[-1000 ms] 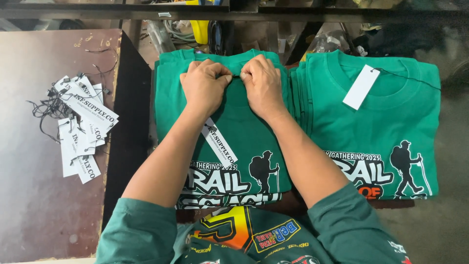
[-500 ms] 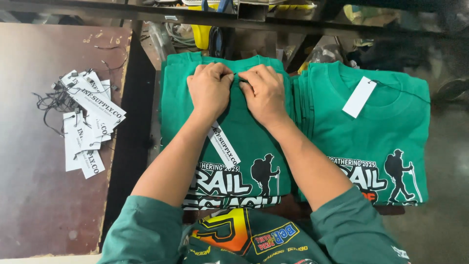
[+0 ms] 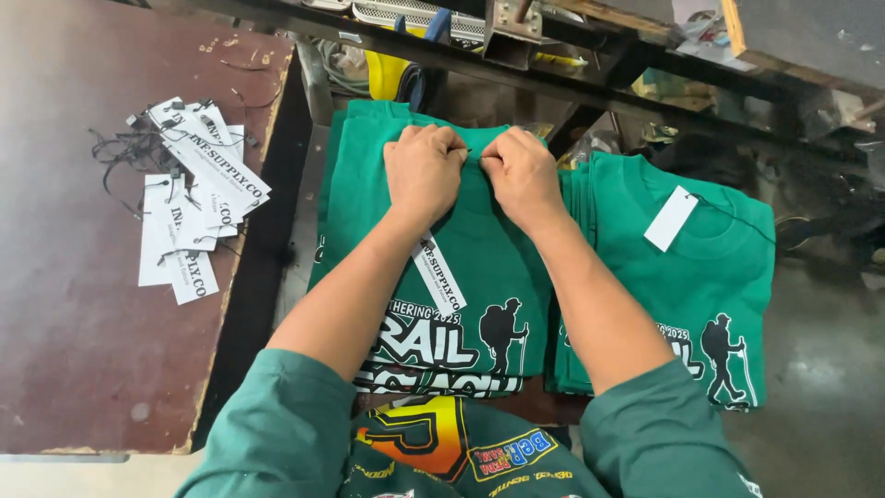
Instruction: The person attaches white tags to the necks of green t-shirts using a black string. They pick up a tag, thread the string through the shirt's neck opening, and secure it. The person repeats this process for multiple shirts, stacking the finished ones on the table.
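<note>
both the left hand (image 3: 422,172) and right hand (image 3: 523,175) are pinched shut side by side on the collar edge of the top green t-shirt (image 3: 424,267), whose white hang tag (image 3: 440,273) trails below the left wrist, a second tagged shirt stack (image 3: 701,277) just right, loose tags (image 3: 189,207) well left on the brown table (image 3: 74,350).

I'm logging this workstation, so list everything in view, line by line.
Folded green printed T-shirts: one stack, green with a white and black hiker print, centre, under both hands.
Second stack of the same green shirts: one, right of the first, a blank white paper tag lying at its collar.
White printed hang tag: one, lying on the centre shirt beneath the left forearm.
Loose white hang tags with dark strings: a pile, count unclear, on the brown table at left.
Yellow object: one, behind the shirts, partly hidden.
Left hand: pinching the centre shirt's collar.
Right hand: pinching the same collar, beside the left.
</note>
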